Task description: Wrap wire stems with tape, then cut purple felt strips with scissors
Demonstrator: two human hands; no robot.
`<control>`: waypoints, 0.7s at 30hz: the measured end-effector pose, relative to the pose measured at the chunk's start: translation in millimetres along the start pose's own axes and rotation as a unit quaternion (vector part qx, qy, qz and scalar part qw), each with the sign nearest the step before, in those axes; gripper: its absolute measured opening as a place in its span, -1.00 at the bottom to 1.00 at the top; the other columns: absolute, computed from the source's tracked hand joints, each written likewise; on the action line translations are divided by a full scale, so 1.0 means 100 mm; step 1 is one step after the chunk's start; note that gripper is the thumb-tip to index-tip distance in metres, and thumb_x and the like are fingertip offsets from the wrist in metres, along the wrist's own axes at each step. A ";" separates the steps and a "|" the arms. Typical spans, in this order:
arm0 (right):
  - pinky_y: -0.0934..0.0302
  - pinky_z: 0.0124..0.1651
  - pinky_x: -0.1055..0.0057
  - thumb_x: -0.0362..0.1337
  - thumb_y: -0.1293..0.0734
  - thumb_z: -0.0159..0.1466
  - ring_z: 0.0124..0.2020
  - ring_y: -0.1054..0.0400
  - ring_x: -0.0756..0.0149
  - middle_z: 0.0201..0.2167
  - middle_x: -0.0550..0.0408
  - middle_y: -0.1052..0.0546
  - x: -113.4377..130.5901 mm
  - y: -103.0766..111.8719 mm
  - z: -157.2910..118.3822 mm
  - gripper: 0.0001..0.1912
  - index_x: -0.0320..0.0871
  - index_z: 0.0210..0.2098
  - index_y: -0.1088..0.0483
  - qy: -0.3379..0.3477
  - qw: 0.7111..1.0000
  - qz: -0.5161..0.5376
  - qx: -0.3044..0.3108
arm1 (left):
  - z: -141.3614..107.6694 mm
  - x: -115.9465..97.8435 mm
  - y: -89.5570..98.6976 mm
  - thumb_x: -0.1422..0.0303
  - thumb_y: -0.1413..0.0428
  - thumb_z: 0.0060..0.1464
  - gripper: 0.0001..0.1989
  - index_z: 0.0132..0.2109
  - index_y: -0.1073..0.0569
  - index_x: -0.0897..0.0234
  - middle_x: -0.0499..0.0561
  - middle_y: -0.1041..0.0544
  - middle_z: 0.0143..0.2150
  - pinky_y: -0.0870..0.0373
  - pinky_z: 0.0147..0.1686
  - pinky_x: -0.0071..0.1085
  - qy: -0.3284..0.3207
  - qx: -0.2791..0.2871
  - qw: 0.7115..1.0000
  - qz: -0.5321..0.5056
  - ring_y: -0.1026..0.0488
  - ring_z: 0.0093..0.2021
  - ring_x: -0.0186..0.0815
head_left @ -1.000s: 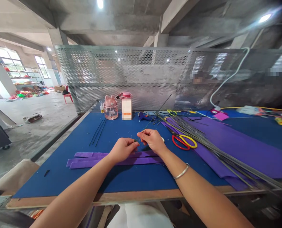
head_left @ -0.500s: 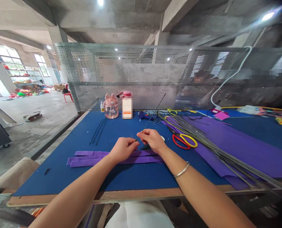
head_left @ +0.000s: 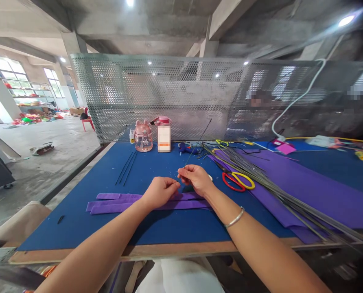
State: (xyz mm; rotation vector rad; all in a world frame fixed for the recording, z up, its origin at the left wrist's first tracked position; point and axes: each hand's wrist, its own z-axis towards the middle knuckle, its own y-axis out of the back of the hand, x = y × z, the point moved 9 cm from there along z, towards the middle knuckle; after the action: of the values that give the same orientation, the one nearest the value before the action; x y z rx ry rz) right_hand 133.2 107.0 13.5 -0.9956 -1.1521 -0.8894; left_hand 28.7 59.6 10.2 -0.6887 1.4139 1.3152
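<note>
A thin dark wire stem (head_left: 200, 140) rises at a slant from my right hand (head_left: 197, 179), pinched between thumb and fingers. Close beside it, my left hand (head_left: 160, 193) is closed in a pinch at the stem's lower end; the fingertips cover most of that end. Both hands hover over purple fabric strips (head_left: 114, 204) lying across the blue table mat (head_left: 108, 232). Three separate dark wire stems (head_left: 127, 169) rest on the mat to the left. Right of my right hand lie scissors (head_left: 242, 181) with one red and one yellow handle loop.
A bundle of long wires (head_left: 268, 183) lies over a large purple sheet (head_left: 309, 187) at right. Along the back stand a pink bottle (head_left: 143, 140), a carton-like container (head_left: 164, 138) and a blue glue gun (head_left: 189, 149). A perforated metal screen (head_left: 169, 93) rises behind; a person sits beyond it.
My hands have barely shifted, still pinching the stem. The stem's upper tip has moved slightly left and up; everything else stays in place.
</note>
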 end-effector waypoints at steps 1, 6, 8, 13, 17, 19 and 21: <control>-0.04 -0.62 0.54 -0.12 -0.52 -0.09 -0.69 -0.21 0.53 -0.67 0.17 -0.45 0.00 0.00 0.00 -0.67 -0.23 -0.64 -0.39 0.001 1.000 0.001 -0.005 | 0.00 0.00 0.01 0.15 -0.06 0.01 -0.66 -0.51 -0.46 0.36 -0.07 -0.41 -0.61 -0.16 -0.52 -0.49 -0.003 -0.008 1.000 0.011 -0.29 -0.57 -0.43; 0.04 -0.65 0.59 -0.07 -0.48 -0.02 -0.61 -0.26 0.52 -0.46 0.09 -0.55 0.05 -0.15 -0.05 -0.68 -0.20 -0.42 -0.49 -0.026 0.994 0.061 0.088 | -0.02 0.11 -0.17 0.18 -0.14 -0.09 -0.71 -0.44 -0.44 0.38 -0.03 -0.46 -0.57 -0.20 -0.55 -0.50 0.118 0.084 0.967 -0.211 -0.32 -0.62 -0.46; 0.04 -0.64 0.60 -0.10 -0.49 -0.04 -0.60 -0.27 0.52 -0.45 0.08 -0.55 0.05 -0.16 -0.07 -0.68 -0.20 -0.39 -0.50 -0.041 0.992 0.068 0.101 | -0.05 0.09 -0.24 0.16 -0.17 -0.13 -0.68 -0.44 -0.44 0.39 -0.02 -0.46 -0.57 -0.20 -0.56 -0.51 0.133 0.118 0.950 -0.255 -0.32 -0.63 -0.47; 0.03 -0.65 0.57 -0.16 -0.51 -0.06 -0.69 -0.17 0.57 -0.59 0.13 -0.51 -0.03 -0.01 -0.02 -0.72 -0.24 -0.56 -0.43 -0.031 0.999 0.030 0.014 | 0.00 0.10 -0.12 0.11 -0.16 -0.09 -0.64 -0.40 -0.48 0.40 -0.04 -0.47 -0.55 -0.22 -0.54 -0.52 0.079 0.046 0.987 -0.132 -0.32 -0.61 -0.48; 0.06 -0.67 0.59 -0.13 -0.50 -0.04 -0.69 -0.18 0.57 -0.59 0.13 -0.51 -0.03 -0.03 0.01 -0.70 -0.23 -0.53 -0.43 -0.023 0.998 0.051 0.021 | 0.00 0.14 -0.14 0.10 -0.17 -0.10 -0.64 -0.41 -0.47 0.39 -0.05 -0.46 -0.57 -0.18 -0.58 -0.53 0.095 0.042 0.983 -0.150 -0.30 -0.63 -0.49; 0.08 -0.67 0.60 -0.11 -0.47 0.01 -0.65 -0.23 0.55 -0.46 0.08 -0.55 0.00 -0.12 -0.01 -0.69 -0.21 -0.38 -0.47 -0.030 0.993 0.082 0.076 | -0.03 0.13 -0.20 0.11 -0.20 -0.14 -0.63 -0.42 -0.45 0.39 -0.04 -0.46 -0.58 -0.16 -0.59 -0.53 0.117 0.080 0.963 -0.228 -0.30 -0.65 -0.49; 0.10 -0.68 0.62 -0.12 -0.46 0.02 -0.63 -0.25 0.55 -0.38 0.05 -0.57 0.04 -0.18 -0.04 -0.65 -0.19 -0.27 -0.48 -0.041 0.987 0.098 0.118 | -0.06 0.10 -0.26 0.11 -0.23 -0.18 -0.63 -0.43 -0.45 0.40 -0.03 -0.45 -0.58 -0.14 -0.60 -0.53 0.128 0.112 0.945 -0.279 -0.30 -0.66 -0.49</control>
State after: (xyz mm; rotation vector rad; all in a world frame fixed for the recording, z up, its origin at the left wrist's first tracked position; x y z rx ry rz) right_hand 118.5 97.1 19.4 -0.9386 -1.1758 -0.5453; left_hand 47.6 50.2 -8.8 -1.0387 1.4010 0.6274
